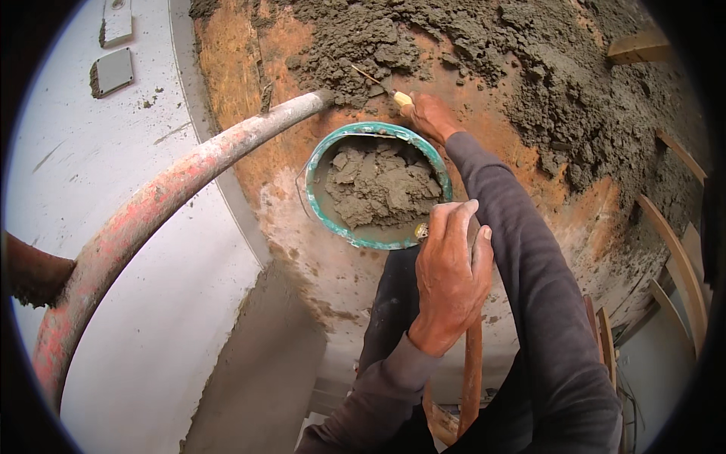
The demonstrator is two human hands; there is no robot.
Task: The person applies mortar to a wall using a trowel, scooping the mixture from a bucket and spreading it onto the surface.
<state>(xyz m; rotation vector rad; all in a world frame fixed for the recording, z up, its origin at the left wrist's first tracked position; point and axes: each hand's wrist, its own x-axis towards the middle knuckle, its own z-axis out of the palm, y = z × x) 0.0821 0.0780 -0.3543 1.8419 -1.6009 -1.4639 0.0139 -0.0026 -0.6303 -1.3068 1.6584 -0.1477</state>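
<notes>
My right hand (432,119) is closed around the pale yellow handle of a trowel (402,98), just beyond the bucket. Its blade reaches into the edge of the wet mortar (370,57) on the board and is partly hidden. My left hand (454,272) is held up at the near right of the bucket with its fingers curled. A small round yellowish end shows beside those fingers, but what they hold is mostly hidden. Between my arms and the pole stands a bucket (321,214) with a teal rim, holding grey mortar and some murky water.
A paint-stained pole (178,170) slants across the left, its end near the bucket. Behind it is a white wall (136,303) with a grey box cover (113,72). Mortar heaps spread over the brown board (469,106). Wooden strips (677,250) stand along the right.
</notes>
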